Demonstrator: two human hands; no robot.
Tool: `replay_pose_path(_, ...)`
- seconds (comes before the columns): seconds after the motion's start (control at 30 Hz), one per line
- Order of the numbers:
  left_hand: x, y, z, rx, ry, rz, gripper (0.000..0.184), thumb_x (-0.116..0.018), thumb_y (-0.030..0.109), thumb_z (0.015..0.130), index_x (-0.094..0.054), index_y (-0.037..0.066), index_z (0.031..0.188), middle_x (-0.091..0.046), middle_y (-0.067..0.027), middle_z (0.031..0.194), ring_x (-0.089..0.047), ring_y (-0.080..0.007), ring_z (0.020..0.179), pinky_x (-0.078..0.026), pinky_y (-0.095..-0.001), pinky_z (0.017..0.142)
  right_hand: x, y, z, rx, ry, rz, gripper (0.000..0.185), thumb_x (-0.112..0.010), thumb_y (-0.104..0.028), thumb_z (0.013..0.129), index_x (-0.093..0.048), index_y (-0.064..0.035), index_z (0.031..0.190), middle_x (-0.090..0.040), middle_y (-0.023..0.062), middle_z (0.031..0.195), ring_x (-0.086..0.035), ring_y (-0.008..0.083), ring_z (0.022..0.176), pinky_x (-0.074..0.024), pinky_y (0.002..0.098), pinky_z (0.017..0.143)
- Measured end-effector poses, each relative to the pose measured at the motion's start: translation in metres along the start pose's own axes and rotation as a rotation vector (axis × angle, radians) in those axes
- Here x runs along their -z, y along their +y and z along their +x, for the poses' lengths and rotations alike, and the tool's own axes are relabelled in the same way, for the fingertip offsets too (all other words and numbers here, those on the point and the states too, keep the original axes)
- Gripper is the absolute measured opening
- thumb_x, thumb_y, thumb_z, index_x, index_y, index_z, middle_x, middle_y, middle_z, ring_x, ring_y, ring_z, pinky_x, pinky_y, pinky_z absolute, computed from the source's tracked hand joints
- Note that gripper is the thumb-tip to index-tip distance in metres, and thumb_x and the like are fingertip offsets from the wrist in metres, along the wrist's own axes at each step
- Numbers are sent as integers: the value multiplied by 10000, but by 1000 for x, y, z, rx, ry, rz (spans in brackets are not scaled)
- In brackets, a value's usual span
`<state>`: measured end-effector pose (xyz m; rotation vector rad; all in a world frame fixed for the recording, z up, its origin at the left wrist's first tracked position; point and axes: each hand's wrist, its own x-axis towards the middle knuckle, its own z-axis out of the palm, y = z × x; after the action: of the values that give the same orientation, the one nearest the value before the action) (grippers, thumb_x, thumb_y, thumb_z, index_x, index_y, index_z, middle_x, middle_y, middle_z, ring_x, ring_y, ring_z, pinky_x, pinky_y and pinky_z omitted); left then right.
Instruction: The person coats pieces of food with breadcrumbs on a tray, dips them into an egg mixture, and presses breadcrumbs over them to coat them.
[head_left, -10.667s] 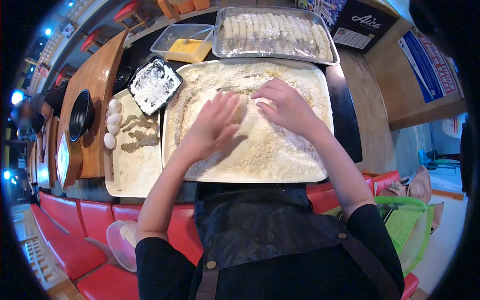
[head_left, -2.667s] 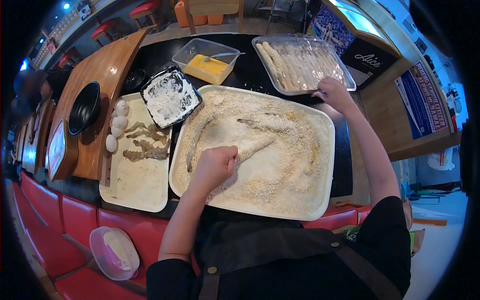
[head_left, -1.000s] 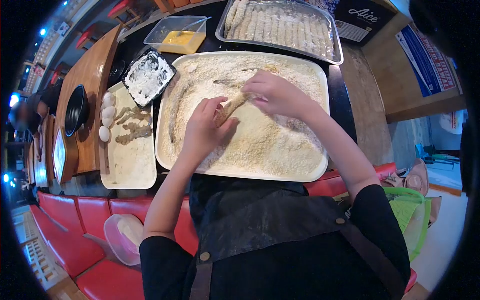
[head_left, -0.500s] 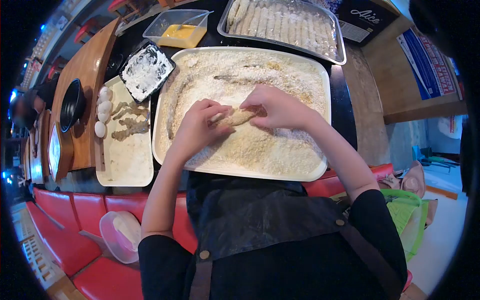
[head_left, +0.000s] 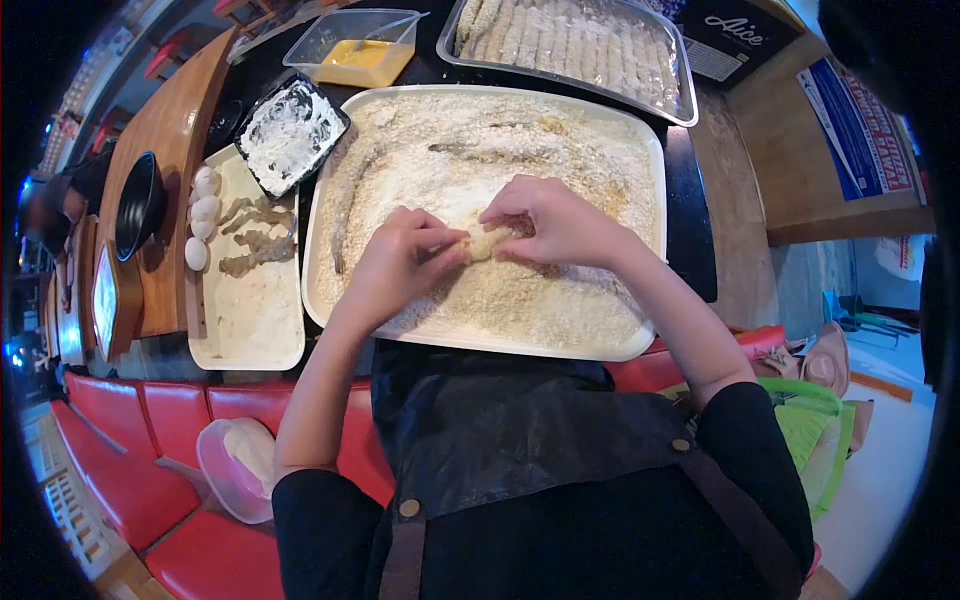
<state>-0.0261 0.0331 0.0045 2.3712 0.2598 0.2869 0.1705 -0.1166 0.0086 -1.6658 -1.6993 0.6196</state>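
Note:
Between my hands is a crumb-coated shrimp (head_left: 483, 246), held low over the large white tray (head_left: 311, 272) of breadcrumbs. The thumb and fingers of my left hand (head_left: 408, 258) pinch its left end. My right hand (head_left: 560, 225) curls over the right end, and its fingertips partly hide the shrimp. Loose crumbs (head_left: 515, 305) are heaped just below my hands. Two more coated shrimp lie in the tray: one with a dark tail (head_left: 490, 153) toward the back, another along the left side (head_left: 347, 215).
At left, a smaller tray (head_left: 245, 345) bears several peeled shrimp (head_left: 255, 250) and eggs (head_left: 204, 209). Behind it sit a black dish of white flour (head_left: 292, 135) and a plastic tub with beaten egg (head_left: 360, 62). A metal tray (head_left: 690, 105) of coated shrimp rows stands at the back right.
My left fingers have closed more tightly on the shrimp's left end, and less of the shrimp shows. My right hand stays at its right end. The whole view has shifted slightly.

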Motion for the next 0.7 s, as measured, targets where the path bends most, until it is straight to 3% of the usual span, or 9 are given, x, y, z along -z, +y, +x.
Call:
replay_pose_path(0.1,-3,-1,1,-9,111,41,265,-779,149,775,-738,62,1022,-675,-100,877,-640,-219,740,-519,-302,678,-10,2,-2,63,94,4,291,-793,-102,710,-694,-46,978,-637,98,903,-623,241,825,-513,329,709)
replay_pose_path(0.27,-16,4,-11,152,105,-175,272,-792,94,767,-738,55,1031,-694,-90,957,-654,-161,784,-525,-260,692,-18,0,1,66,59,-10,245,-783,-90,715,-683,-49,935,-630,99,871,-621,249,813,-513,339,703)
replay_pose_path(0.5,-17,7,-8,123,138,-75,250,-792,89,769,-734,42,1008,-700,-94,940,-661,-163,778,-533,-261,728,-23,0,5,195,163,-93,257,-771,-83,716,-670,-55,951,-623,92,797,-617,255,765,-510,347,700)
replay_pose_path(0.57,-13,12,-8,146,99,-36,268,-792,90,767,-726,43,1023,-698,-95,935,-661,-176,794,-532,-277,752,-16,-5,2,35,34,-75,277,-768,-86,713,-668,-50,968,-625,96,815,-620,256,775,-511,350,718)
replay_pose_path(0.67,-12,8,-11,325,-61,-419,315,-794,138,755,-717,66,1052,-671,-97,888,-650,-250,796,-531,-333,763,-8,-11,0,-72,-53,43,299,-766,-92,711,-666,-45,988,-629,97,834,-627,255,791,-513,348,733)
replay_pose_path(0.7,-12,3,-10,163,8,-240,318,-795,146,756,-717,66,1053,-669,-96,884,-649,-252,793,-531,-334,761,-8,-12,0,-84,-66,98,304,-765,-95,711,-666,-43,994,-631,96,839,-629,254,797,-515,346,737)
